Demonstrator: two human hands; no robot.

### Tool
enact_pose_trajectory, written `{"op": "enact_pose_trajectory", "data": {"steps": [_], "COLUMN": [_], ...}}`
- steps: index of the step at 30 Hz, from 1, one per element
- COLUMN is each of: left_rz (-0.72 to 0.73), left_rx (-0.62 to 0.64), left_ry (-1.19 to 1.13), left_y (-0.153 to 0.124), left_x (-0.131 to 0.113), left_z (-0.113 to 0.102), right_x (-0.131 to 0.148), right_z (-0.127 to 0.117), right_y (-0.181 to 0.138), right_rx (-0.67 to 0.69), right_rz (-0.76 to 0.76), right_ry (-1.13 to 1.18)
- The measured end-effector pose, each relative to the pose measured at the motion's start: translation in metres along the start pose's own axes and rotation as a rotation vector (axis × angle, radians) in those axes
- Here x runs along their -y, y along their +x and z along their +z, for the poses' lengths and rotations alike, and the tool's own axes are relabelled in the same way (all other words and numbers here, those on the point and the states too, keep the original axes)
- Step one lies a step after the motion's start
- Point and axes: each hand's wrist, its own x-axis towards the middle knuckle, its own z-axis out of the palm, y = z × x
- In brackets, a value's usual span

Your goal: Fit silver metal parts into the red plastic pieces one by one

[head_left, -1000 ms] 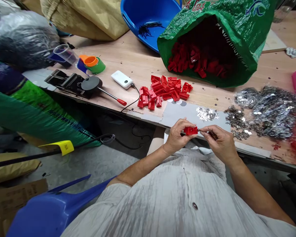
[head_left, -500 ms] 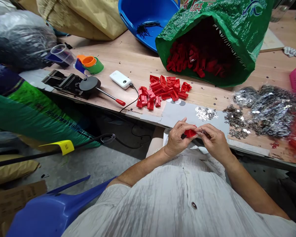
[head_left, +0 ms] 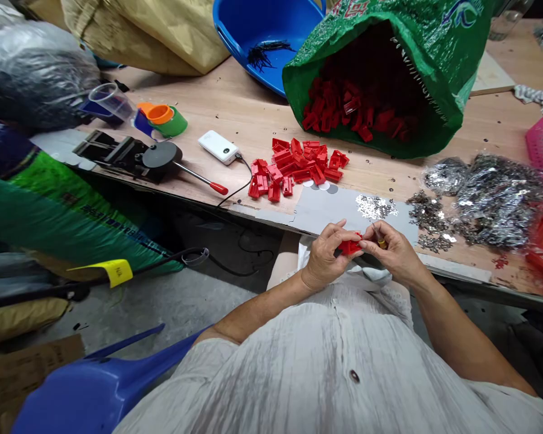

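My left hand [head_left: 324, 256] is closed around a red plastic part [head_left: 351, 246], held above my lap at the bench edge. A dark piece shows at the part's left end. My right hand [head_left: 394, 252] meets the part from the other side, its fingertips against it. Between those fingers sits a small thin tool with a yellowish handle [head_left: 381, 241]; its exact kind is unclear. Just beyond the hands, small shiny metal plates [head_left: 374, 207] lie on a grey sheet [head_left: 326, 208]. More red plastic parts [head_left: 294, 164] are heaped behind the sheet's left side.
A green sack [head_left: 452, 96] lies open with red parts inside. Behind it stands a blue basin [head_left: 235, 45]. Bagged metal pieces [head_left: 498, 199] are at right. To the left are a white power bank [head_left: 218, 147] with a cable and a lever press [head_left: 163, 155].
The red part has turned in my fingers and shows more of its side. My right hand has shifted slightly, and the yellowish tool handle has come into sight.
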Motion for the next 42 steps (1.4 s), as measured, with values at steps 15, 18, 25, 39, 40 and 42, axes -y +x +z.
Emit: {"op": "enact_pose_trajectory", "data": {"steps": [15,18,25,39,40,42], "left_rz": [-0.006,-0.008,-0.086,-0.610,-0.617,-0.619], "left_rx": [0.074,0.071,0.085,-0.021,-0.023,-0.035], "left_ry": [-0.014,-0.068,-0.220,-0.806,-0.814,-0.822], "left_y": [-0.016,-0.016,-0.017,-0.007,-0.007,-0.008], "left_x": [0.007,0.007,0.012,0.028,0.028,0.029], "left_z": [0.004,0.002,-0.002,-0.002,-0.003,-0.004], "right_x": [-0.008,-0.006,-0.014,-0.015,-0.017,-0.021], "right_z": [0.007,0.007,0.004,-0.055,-0.064,-0.075], "right_y": [-0.008,-0.009,-0.010,0.038,0.046,0.061], "right_rx": [0.096,0.113,0.202,-0.273,-0.352,-0.391], "right_rz": [0.185,0.220,0.270,0.151,0.160,0.190], "right_ry": [0.254,0.301,0.435,-0.551,-0.724,-0.952]}}
